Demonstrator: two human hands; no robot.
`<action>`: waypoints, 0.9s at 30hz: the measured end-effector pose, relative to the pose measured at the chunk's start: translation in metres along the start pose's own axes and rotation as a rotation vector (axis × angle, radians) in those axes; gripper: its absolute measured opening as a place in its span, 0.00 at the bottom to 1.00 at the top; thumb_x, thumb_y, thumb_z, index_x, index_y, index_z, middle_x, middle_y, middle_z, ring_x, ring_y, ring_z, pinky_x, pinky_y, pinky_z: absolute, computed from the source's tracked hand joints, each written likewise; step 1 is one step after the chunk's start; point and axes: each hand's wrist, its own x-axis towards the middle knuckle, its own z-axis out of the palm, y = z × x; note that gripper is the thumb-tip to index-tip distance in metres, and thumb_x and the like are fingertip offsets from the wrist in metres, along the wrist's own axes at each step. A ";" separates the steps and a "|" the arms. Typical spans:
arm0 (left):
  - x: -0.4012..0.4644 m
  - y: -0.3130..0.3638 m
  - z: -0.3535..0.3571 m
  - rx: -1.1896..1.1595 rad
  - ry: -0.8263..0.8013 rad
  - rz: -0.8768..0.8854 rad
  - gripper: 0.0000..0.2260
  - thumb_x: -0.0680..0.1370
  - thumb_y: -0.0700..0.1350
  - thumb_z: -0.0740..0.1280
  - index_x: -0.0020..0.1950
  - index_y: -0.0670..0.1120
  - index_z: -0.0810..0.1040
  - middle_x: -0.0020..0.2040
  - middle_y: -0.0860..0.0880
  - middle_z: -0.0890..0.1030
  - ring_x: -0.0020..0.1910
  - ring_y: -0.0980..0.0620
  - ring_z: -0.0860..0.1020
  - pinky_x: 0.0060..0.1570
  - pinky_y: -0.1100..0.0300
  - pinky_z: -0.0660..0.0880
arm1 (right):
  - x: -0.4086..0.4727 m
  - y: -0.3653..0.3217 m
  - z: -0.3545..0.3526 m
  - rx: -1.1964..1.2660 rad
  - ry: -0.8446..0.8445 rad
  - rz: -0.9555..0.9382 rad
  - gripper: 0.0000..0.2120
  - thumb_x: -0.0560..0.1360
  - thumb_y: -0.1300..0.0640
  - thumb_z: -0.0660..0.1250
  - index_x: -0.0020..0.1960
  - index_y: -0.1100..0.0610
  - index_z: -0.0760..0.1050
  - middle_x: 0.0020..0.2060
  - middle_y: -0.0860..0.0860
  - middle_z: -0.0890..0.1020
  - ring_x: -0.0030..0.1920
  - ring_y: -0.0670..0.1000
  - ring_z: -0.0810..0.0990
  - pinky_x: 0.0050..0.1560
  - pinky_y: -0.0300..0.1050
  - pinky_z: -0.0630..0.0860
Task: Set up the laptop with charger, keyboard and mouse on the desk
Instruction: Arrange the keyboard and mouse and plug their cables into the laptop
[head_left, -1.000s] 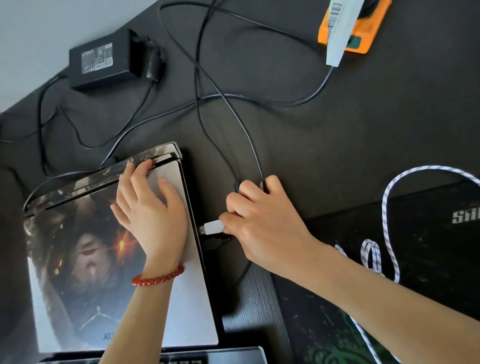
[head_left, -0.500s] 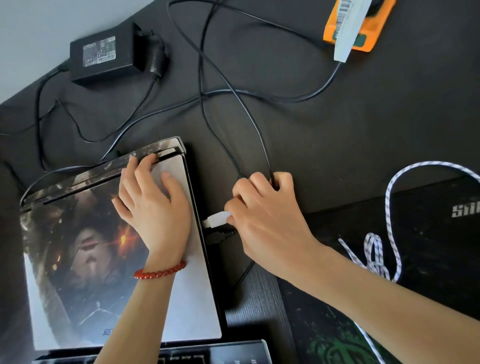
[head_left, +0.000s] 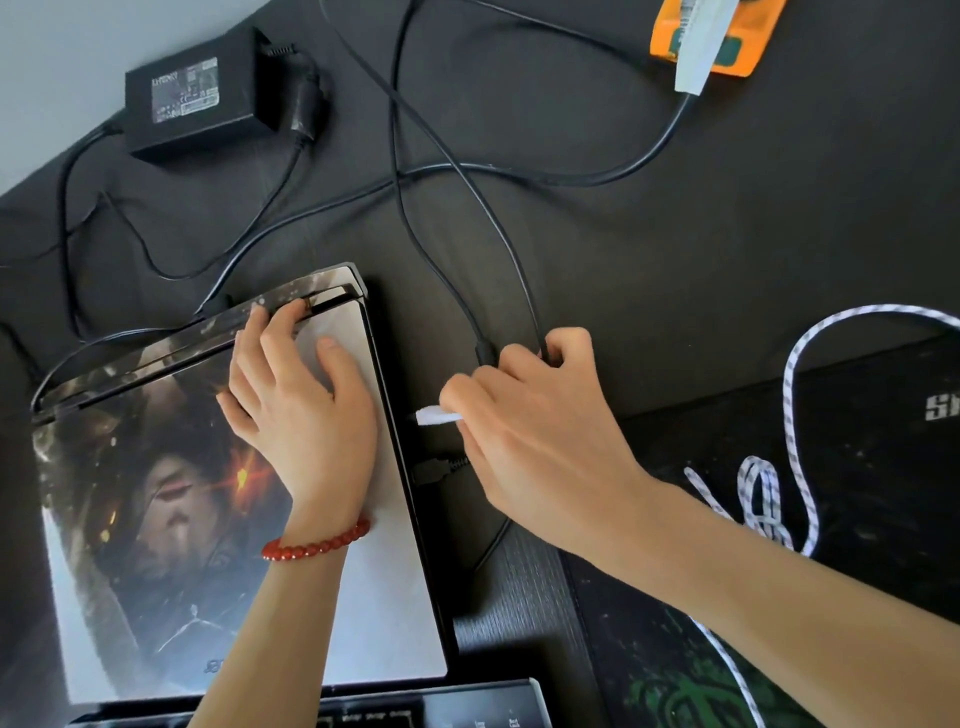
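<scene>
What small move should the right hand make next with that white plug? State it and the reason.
Probably slide the white plug leftward into the laptop side. The right hand pinches it, tip just short of that edge, while the left hand rests flat on the lid.

1. You work in soft, even daylight; the dark bench (head_left: 675, 249) shows a pale sheen toward its far edge.
2. Your hands cast only faint shadows.
3. Straight edges bow near the frame's borders.
4. Fine detail looks slightly soft throughout.

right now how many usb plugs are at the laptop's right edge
2: a white plug pinched in the right hand at the laptop edge, and a black plug just below it. Others may be hidden under the hand.
</scene>
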 end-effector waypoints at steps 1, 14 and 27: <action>0.000 0.000 0.000 -0.005 0.000 -0.003 0.18 0.77 0.44 0.54 0.67 0.48 0.68 0.72 0.48 0.65 0.72 0.46 0.60 0.72 0.42 0.51 | -0.002 0.000 0.002 0.022 -0.028 -0.006 0.06 0.71 0.61 0.61 0.38 0.53 0.74 0.26 0.47 0.71 0.31 0.51 0.68 0.42 0.48 0.65; 0.000 0.004 0.001 -0.007 0.019 -0.022 0.18 0.77 0.43 0.56 0.66 0.48 0.68 0.71 0.49 0.67 0.71 0.46 0.62 0.71 0.45 0.53 | 0.001 -0.004 0.009 0.158 -0.154 0.131 0.13 0.72 0.44 0.66 0.40 0.55 0.76 0.27 0.46 0.77 0.33 0.52 0.69 0.44 0.49 0.53; 0.000 0.003 0.000 -0.013 0.018 -0.011 0.19 0.75 0.46 0.54 0.66 0.48 0.68 0.70 0.48 0.67 0.71 0.46 0.62 0.71 0.42 0.53 | 0.002 -0.002 0.003 0.099 -0.198 0.087 0.03 0.65 0.59 0.70 0.36 0.52 0.78 0.28 0.46 0.78 0.40 0.52 0.71 0.45 0.48 0.54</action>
